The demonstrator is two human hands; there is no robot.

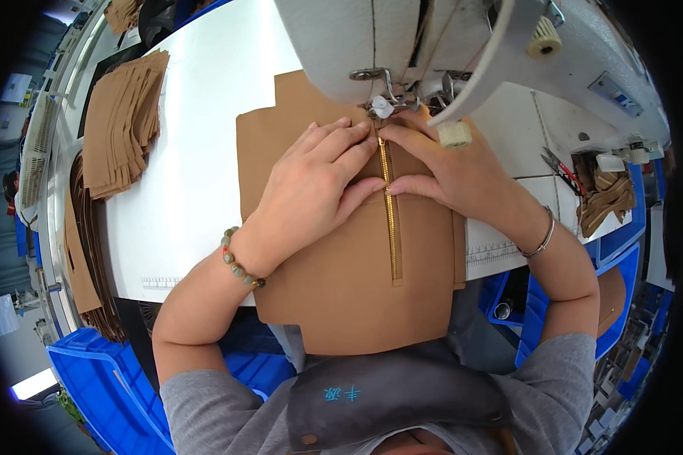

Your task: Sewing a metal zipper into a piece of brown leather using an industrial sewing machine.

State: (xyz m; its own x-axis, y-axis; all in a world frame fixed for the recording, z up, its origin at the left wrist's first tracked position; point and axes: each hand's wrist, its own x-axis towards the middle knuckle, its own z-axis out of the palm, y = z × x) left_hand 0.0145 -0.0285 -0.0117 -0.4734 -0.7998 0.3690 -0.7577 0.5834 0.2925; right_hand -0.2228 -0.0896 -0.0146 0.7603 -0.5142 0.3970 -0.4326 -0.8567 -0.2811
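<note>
A brown panel with notched corners (341,303), leather-like in look, lies under the head of a sewing machine (364,45) and hangs over the table's near edge. A gold-toothed zipper (392,227) runs lengthwise down its middle. My left hand (319,171) rests flat on the panel left of the zipper, fingers stretched toward the presser foot (381,110) and thumb at the zipper's edge. From the other side my right hand (448,163) lies on the panel, its index finger close to the foot and its thumb touching the zipper; its other fingers are partly hidden behind machine parts.
Brown cut pieces (125,125) are stacked on the white table (197,83) at the left, and more pieces (91,258) hang below them. Red-handled scissors (561,171) lie at the right by brown scraps (607,201). Blue bins (114,387) stand below the table on both sides.
</note>
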